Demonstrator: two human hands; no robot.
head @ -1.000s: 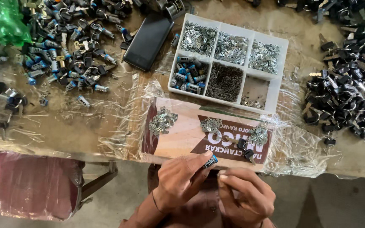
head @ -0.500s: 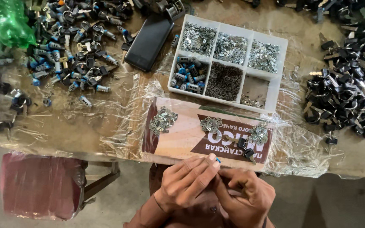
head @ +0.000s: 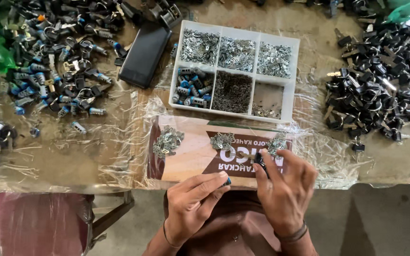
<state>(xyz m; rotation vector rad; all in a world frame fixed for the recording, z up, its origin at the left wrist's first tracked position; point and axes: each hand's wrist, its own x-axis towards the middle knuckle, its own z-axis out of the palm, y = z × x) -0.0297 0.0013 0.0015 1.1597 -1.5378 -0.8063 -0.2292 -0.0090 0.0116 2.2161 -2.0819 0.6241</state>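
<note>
My left hand (head: 191,203) is at the table's near edge, pinching a small blue-tipped part (head: 227,180) between thumb and fingers. My right hand (head: 284,189) is beside it, fingers closed on a small black part (head: 261,160) over a flat printed cardboard (head: 191,156). Three little heaps of silver metal pieces lie on that cardboard: a left heap (head: 167,141), a middle heap (head: 222,141) and a right heap (head: 277,142) just above my right hand.
A white compartment tray (head: 234,70) holds silver pieces, blue cylinders and dark bits. A black phone (head: 145,53) lies left of it. Blue and black parts are piled at left (head: 58,61), black key parts at right (head: 380,90). A reddish stool (head: 41,223) stands below.
Both hands have risen toward the cardboard and drawn apart; my right hand now reaches over the cardboard with the black part, and the left holds the blue-tipped part alone.
</note>
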